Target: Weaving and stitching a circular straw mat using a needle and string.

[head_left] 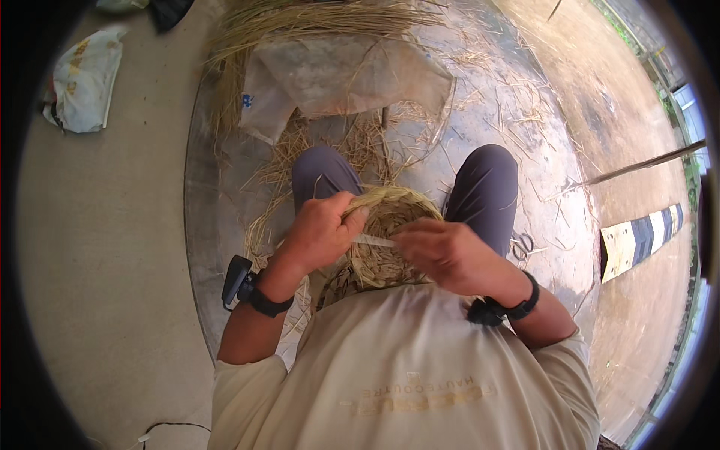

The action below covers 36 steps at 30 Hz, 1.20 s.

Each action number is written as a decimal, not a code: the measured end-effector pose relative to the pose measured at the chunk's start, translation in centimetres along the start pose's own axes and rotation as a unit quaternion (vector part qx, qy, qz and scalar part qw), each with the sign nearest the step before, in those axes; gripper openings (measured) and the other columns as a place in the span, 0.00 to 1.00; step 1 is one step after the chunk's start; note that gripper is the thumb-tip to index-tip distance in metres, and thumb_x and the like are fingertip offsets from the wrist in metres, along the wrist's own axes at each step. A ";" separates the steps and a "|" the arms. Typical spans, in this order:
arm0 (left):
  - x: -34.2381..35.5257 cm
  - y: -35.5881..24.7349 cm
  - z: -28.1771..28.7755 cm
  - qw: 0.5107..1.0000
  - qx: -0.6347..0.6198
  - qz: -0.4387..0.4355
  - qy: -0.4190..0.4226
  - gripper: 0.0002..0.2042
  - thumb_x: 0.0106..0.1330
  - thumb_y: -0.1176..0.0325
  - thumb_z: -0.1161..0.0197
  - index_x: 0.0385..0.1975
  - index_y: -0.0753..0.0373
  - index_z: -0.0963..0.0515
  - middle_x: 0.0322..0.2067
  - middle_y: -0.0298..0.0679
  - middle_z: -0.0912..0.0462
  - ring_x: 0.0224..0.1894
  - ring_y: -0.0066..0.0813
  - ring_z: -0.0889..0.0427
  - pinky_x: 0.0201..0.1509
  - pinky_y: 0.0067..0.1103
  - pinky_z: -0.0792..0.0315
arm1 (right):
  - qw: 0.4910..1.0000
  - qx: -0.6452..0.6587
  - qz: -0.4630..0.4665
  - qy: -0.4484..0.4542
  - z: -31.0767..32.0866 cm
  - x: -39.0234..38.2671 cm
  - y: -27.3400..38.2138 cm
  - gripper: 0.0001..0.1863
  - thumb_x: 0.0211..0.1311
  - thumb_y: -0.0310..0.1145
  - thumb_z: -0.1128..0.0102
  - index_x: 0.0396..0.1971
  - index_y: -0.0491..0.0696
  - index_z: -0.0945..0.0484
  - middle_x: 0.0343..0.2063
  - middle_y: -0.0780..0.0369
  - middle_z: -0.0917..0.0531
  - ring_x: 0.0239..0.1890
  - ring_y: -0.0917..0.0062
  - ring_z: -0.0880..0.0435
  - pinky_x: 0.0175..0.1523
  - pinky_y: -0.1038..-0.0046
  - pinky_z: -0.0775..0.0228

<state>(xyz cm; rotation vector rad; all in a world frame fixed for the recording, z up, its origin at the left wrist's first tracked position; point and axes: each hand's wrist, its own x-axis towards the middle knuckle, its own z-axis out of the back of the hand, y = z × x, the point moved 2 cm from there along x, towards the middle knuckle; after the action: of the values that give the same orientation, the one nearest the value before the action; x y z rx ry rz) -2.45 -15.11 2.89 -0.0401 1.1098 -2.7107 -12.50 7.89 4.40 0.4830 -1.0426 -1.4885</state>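
Observation:
A round woven straw basket (386, 259) rests between my knees, close against my body, its hollow facing up. At its left rim is my left hand (322, 229), fingers closed on the edge with the thumb on the inner side. A thin whitish strip (373, 240) stretches across the hollow from near my left thumb to the fingertips of my right hand (454, 253). Those right fingers are closed together at the strip's end, over the basket's right side, and slightly blurred. The strip's material cannot be made out.
Long straw stalks (322, 21) lie heaped beyond my knees, partly under a translucent plastic sheet (337, 75). Scissors (523, 245) lie right of my right knee. A white sack (86, 82) is far left; a black-and-white striped barrier (641, 241) and a pole (645, 163) are at right.

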 end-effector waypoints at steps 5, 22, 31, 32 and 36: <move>-1.0 0.8 0.9 0.995 -0.048 0.056 -0.074 0.12 0.73 0.64 0.35 0.44 0.69 0.18 0.28 0.55 0.15 0.29 0.48 0.12 0.35 0.33 0.22 | 0.945 0.125 -0.159 -0.258 2.6 -2.0 -0.4 0.11 0.70 0.19 0.42 0.48 0.39 0.17 0.36 0.52 0.14 0.34 0.57 0.13 0.41 0.64 0.19; -1.6 -2.1 1.4 0.985 -0.015 -0.068 -0.160 0.09 0.72 0.69 0.35 0.43 0.68 0.18 0.29 0.55 0.15 0.31 0.54 0.12 0.34 0.35 0.22 | 0.992 -0.051 -0.107 -0.040 -1.1 1.8 1.0 0.03 0.68 0.26 0.39 0.33 0.43 0.20 0.21 0.50 0.20 0.26 0.50 0.17 0.32 0.53 0.25; -1.5 -2.5 -0.8 0.977 0.039 -0.103 -0.182 0.08 0.72 0.70 0.35 0.44 0.67 0.19 0.31 0.55 0.15 0.34 0.57 0.13 0.34 0.38 0.21 | 0.990 0.024 -0.107 -0.094 -1.8 4.4 -0.6 0.07 0.69 0.30 0.39 0.34 0.42 0.20 0.28 0.46 0.16 0.32 0.45 0.17 0.38 0.52 0.24; -1.5 -2.4 -1.1 0.977 0.043 -0.114 -0.177 0.08 0.72 0.70 0.35 0.44 0.67 0.20 0.31 0.55 0.15 0.34 0.57 0.12 0.34 0.39 0.21 | 0.987 0.029 -0.111 -0.113 -2.0 4.6 -1.0 0.07 0.69 0.30 0.39 0.34 0.42 0.20 0.29 0.46 0.16 0.32 0.45 0.17 0.38 0.52 0.24; -0.9 -1.8 0.4 0.971 0.090 -0.106 -0.193 0.10 0.72 0.71 0.35 0.48 0.67 0.20 0.34 0.56 0.14 0.36 0.58 0.12 0.36 0.39 0.20 | 0.988 -0.001 -0.147 -0.046 -1.0 3.8 -0.1 0.08 0.69 0.31 0.38 0.33 0.42 0.20 0.29 0.47 0.16 0.32 0.45 0.17 0.38 0.52 0.23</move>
<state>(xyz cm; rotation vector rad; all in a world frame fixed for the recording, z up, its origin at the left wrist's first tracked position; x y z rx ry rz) -1.83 -13.93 4.49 -0.6615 0.7811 -2.8008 -12.58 4.02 4.85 0.5896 -1.0748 -1.7864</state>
